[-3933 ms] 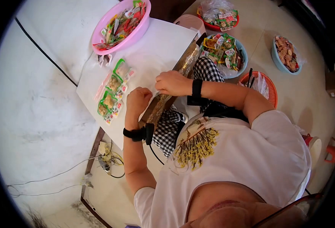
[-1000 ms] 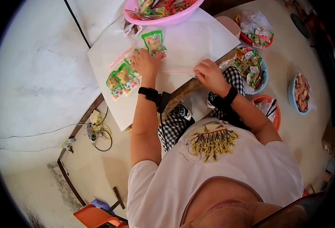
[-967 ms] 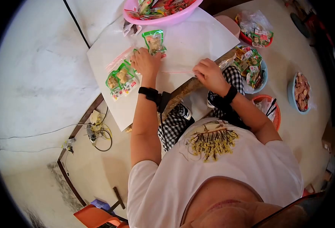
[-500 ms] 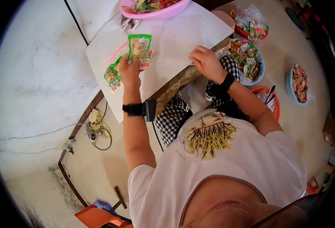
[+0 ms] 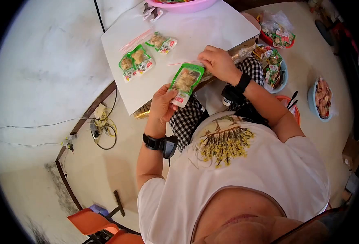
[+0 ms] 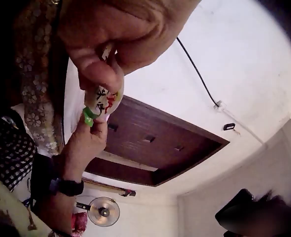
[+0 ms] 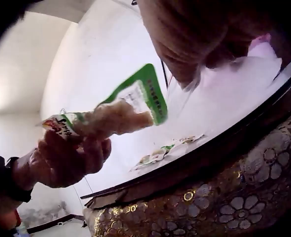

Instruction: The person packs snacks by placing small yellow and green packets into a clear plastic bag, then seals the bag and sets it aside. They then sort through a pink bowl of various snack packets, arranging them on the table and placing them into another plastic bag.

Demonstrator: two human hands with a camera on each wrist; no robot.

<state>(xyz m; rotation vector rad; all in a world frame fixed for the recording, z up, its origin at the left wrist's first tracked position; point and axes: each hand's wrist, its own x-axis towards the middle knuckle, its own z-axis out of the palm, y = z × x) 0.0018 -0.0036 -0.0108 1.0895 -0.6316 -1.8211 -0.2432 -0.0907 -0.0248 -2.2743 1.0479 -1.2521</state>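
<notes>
My left hand [image 5: 163, 103] grips a clear, green-edged snack packet [image 5: 185, 81] by its lower end, thumb on its front. Pale chunks of food fill the packet, which is tilted over the table's near edge. Its green top end reaches close to my right hand [image 5: 219, 62]. With curled fingers, the right hand pinches the edge of a clear zip bag [image 7: 229, 76] that has a thin red strip along its opening. Three more green-edged packets [image 5: 139, 57] lie on the table at the left, near a pink zip strip [image 5: 136, 40]. In the left wrist view, the thumb covers part of the held packet.
A pink basin [image 5: 187, 5] of packets stands at the white table's [image 5: 118, 93] far edge. On the floor to the right are a red basin [image 5: 291, 44], a blue basin [image 5: 284, 77] of packets, another blue basin [image 5: 311, 99] and an orange basket [image 5: 296, 116].
The left hand has picked a packet up off the table and brought it right and nearer the body, beside the right hand. The right hand keeps holding the bag's edge.
</notes>
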